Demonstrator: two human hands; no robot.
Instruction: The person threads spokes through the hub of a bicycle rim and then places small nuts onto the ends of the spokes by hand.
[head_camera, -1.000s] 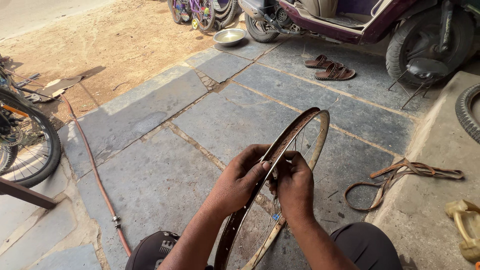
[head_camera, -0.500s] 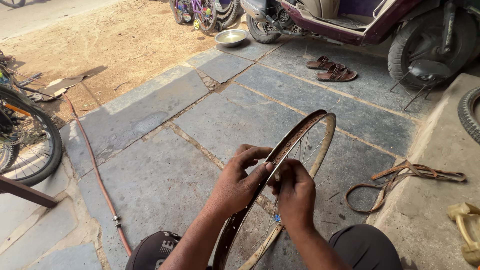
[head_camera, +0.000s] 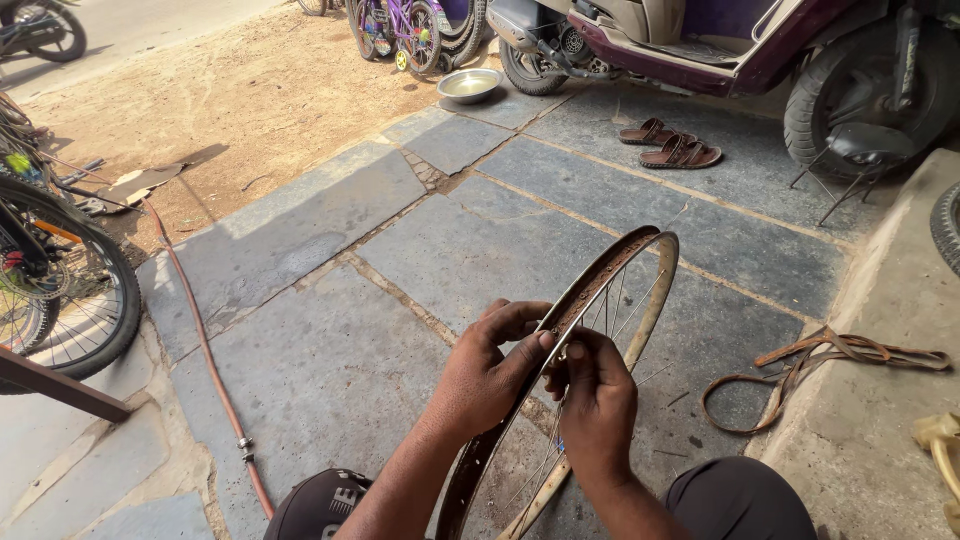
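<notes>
Metal wheel rim (head_camera: 610, 275) upright; L hand (head_camera: 485, 375) grips rim, R hand (head_camera: 598, 400) pinches it.

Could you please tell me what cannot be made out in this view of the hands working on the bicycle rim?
- Head view: whatever small part the right hand pinches at the bicycle rim is covered by the fingers.
- The rim's lower end is cut off by the bottom edge.
- The left hand hides part of the rim.
- The scooter is cut off by the top edge.

Bare forearms, no sleeves in view; dark trousers (head_camera: 740, 500), perhaps grey, over the knees.
</notes>
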